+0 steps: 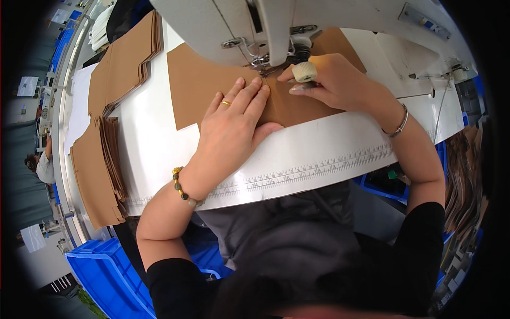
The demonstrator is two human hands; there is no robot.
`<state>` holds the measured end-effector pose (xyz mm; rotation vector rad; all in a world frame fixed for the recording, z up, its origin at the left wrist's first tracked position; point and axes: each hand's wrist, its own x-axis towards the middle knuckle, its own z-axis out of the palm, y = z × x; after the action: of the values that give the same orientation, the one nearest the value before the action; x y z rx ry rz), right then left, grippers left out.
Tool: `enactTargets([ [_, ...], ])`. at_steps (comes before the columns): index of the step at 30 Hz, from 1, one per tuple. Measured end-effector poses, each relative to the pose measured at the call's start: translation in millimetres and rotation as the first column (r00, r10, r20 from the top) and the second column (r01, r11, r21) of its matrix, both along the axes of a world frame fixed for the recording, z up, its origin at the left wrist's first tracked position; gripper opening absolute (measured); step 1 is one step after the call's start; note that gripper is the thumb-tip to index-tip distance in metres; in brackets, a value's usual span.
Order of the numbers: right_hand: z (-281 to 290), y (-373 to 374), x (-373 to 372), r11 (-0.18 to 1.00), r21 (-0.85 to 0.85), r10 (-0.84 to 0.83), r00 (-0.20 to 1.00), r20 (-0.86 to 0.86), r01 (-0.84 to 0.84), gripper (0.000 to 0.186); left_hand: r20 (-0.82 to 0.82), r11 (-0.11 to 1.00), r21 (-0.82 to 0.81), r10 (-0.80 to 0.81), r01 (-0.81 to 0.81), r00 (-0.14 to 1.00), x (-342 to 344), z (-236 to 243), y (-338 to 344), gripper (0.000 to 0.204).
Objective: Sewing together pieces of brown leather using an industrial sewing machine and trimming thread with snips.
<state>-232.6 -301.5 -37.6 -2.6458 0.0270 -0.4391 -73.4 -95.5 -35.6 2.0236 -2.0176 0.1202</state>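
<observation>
Five fingers (248, 93) of the left hand (227, 127) spread flat on brown panel (187, 87); right hand (342, 80) curled, grip unclear

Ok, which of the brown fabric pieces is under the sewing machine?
The wide panel lying flat, with the left hand spread on it. The other brown pieces sit apart, in stacks at left and a pile at far right.

Plain brown fabric (188, 90), white machine (212, 32), blue crate (106, 276)
</observation>
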Motion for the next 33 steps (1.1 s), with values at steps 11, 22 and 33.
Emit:
enactTargets([
  [11, 3.3, -4.0, -8.4, 0.698, 0.688, 0.102, 0.978, 0.182, -0.200, 0.031, 0.009, 1.000, -0.027, 0.015, -0.015, 1.000, 0.5, -4.2, 1.4, 0.063],
  [22, 66.6, 33.6, -8.5, 0.986, -0.166, -0.025, 0.974, -0.224, -0.013, 0.029, 0.081, 0.994, 0.081, 0.062, -0.069, 0.995, -31.1, 4.6, 74.3, 0.067],
  [33, 28.2, 58.4, 20.3, 0.986, 0.023, 0.167, 0.976, -0.140, -0.166, 0.025, -0.261, 0.965, 0.019, 0.257, -0.261, 0.930, -42.7, 23.0, 140.1, 0.049],
])
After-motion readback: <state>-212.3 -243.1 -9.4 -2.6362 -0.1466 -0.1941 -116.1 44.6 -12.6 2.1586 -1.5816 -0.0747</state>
